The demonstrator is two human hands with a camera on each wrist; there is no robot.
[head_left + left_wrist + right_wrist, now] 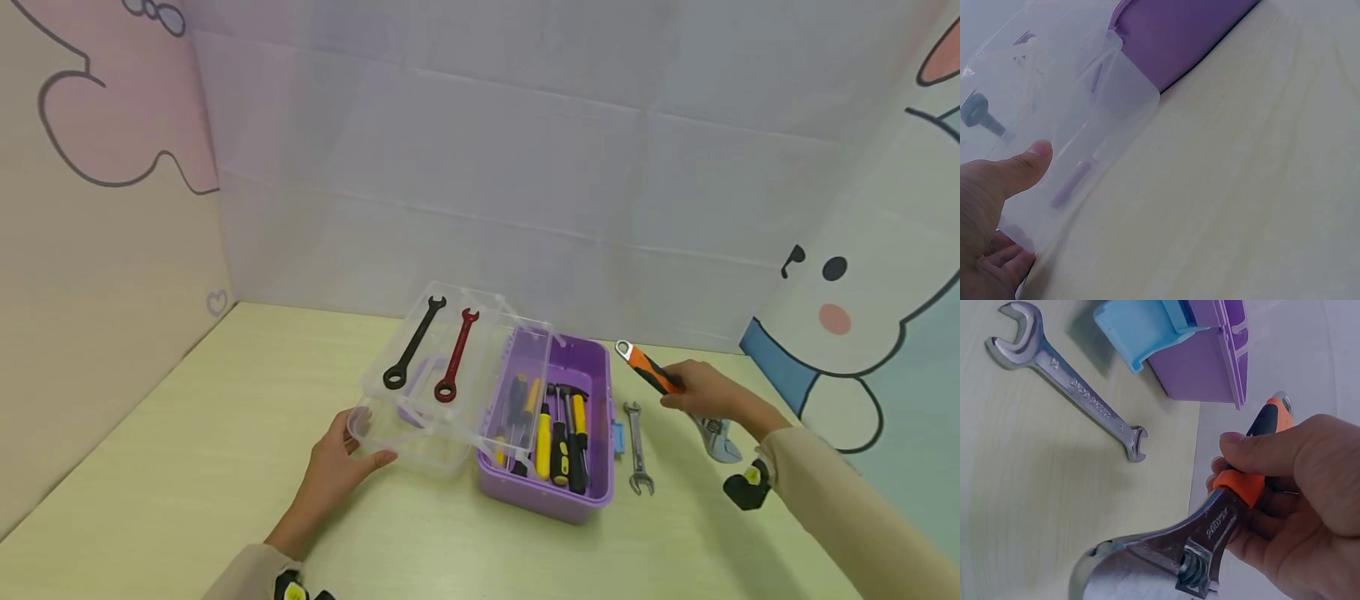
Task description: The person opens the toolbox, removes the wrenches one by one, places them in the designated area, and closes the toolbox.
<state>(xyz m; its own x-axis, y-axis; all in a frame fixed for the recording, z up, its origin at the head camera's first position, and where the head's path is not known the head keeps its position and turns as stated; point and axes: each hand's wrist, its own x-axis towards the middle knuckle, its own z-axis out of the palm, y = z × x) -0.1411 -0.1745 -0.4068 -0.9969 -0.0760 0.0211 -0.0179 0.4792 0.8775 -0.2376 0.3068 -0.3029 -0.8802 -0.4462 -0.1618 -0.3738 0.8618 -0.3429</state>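
My right hand (705, 390) grips an adjustable wrench (1222, 515) by its orange and black handle, above the table to the right of a purple toolbox (551, 502). The wrench's metal jaw end points toward the lower right in the head view. At the left, my left hand (337, 462) holds the edge of the toolbox's clear plastic lid (1079, 134), thumb on one side and fingers partly hidden on the other. On the clear plastic lie a black combination wrench (414, 343) and a red one (457, 354). A silver open-end wrench (636, 447) lies beside the box.
Inside the box are a hammer (573, 450), a yellow-handled tool (543, 446) and several other hand tools, some seen through clear plastic. A light blue latch (1147, 328) sticks out from the box's right side. Printed cloth walls (525, 167) enclose the table (187, 467).
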